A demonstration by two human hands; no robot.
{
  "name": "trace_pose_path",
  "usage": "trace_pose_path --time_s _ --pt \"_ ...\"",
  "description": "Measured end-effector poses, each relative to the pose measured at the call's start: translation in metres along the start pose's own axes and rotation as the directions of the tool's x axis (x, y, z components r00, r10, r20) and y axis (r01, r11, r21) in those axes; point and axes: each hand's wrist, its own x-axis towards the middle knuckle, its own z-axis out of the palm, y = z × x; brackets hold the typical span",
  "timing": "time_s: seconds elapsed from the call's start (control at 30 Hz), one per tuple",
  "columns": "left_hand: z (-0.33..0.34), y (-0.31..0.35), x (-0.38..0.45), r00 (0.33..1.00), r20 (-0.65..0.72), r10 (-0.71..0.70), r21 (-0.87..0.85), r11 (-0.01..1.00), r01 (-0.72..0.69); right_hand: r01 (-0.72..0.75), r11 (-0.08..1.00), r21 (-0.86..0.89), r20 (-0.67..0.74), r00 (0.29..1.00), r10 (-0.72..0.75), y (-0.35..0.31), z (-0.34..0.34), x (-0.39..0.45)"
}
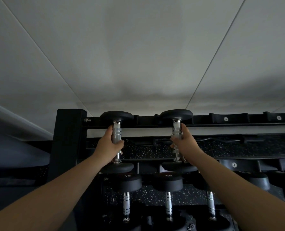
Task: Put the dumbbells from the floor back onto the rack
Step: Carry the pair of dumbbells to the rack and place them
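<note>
Two small black dumbbells with chrome handles lie across the top tier of the black rack (68, 140), their far heads resting at the back rail. My left hand (107, 145) is wrapped around the handle of the left dumbbell (116, 116). My right hand (186, 144) grips the handle of the right dumbbell (176, 115). Each near head sits at the front rail, partly hidden under my wrists.
The lower tier holds three dumbbells (127, 182), two marked 15. Bare black cradles (225, 118) run along the top tier to the right. A curl bar (221, 140) lies on the speckled floor behind the rack. A pale wall rises beyond.
</note>
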Motion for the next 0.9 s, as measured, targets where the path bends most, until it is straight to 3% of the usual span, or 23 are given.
trace_pose_path --time_s 0.9 --pt "0.002 0.013 -0.012 0.997 0.020 -0.071 -0.018 0.997 0.071 0.001 0.998 0.068 0.008 1.000 -0.001 0.020 -0.002 -0.003"
